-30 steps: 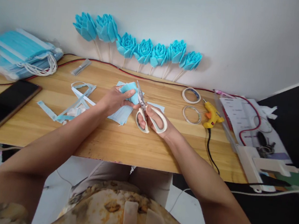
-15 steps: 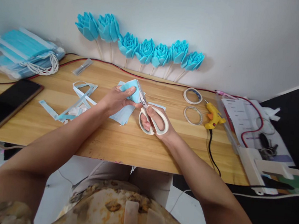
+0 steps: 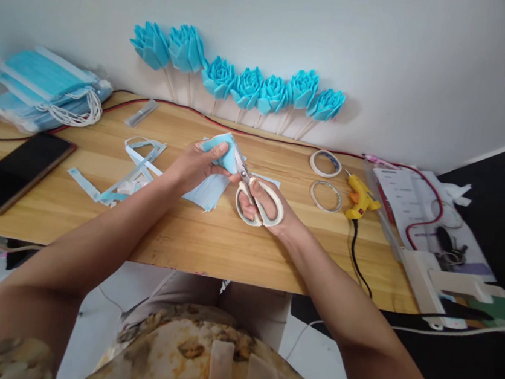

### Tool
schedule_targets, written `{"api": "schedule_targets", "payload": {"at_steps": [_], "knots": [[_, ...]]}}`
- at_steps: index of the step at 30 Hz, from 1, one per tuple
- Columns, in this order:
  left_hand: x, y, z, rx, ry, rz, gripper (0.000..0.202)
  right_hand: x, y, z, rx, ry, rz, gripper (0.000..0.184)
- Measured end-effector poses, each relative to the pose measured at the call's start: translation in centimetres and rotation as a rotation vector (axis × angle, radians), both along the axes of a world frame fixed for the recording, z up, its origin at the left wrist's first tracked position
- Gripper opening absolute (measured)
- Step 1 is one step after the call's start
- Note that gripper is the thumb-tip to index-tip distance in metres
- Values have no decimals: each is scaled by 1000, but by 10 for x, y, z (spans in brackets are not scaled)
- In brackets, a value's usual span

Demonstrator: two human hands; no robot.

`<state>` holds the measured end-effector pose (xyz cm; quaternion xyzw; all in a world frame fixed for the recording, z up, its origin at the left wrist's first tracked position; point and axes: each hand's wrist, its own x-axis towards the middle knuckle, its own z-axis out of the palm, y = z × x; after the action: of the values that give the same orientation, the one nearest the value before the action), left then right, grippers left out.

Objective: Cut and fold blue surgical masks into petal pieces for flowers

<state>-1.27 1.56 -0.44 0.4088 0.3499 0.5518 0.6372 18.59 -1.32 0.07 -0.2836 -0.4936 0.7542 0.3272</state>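
Observation:
My left hand pinches a folded piece of blue mask fabric just above the wooden table. My right hand has its fingers through the white handles of a pair of scissors. The scissor blades reach up and left into the edge of the blue piece. Flat blue fabric pieces lie on the table under both hands. Cut blue and white strips lie to the left of my left hand.
Several blue fabric flowers on sticks lean against the wall. A stack of blue face masks and a phone lie at the left. Two tape rolls, a yellow glue gun and papers with cables lie at the right.
The scissor blades, apart a second ago, have closed into the blue piece. Both hands shifted slightly right and up.

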Motion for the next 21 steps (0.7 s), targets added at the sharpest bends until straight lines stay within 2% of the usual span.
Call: {"api": "schedule_targets", "payload": {"at_steps": [5, 11, 16, 21], "knots": [[1, -2, 4, 43, 6, 10, 48, 2, 4, -8, 18, 54, 114, 62], [3, -3, 4, -1, 15, 15, 44, 3, 6, -12, 38, 56, 108, 58], [1, -1, 2, -43, -18, 75, 38, 4, 7, -13, 29, 72, 106, 56], [0, -1, 0, -45, 1, 52, 39, 4, 6, -11, 31, 57, 97, 59]]}}
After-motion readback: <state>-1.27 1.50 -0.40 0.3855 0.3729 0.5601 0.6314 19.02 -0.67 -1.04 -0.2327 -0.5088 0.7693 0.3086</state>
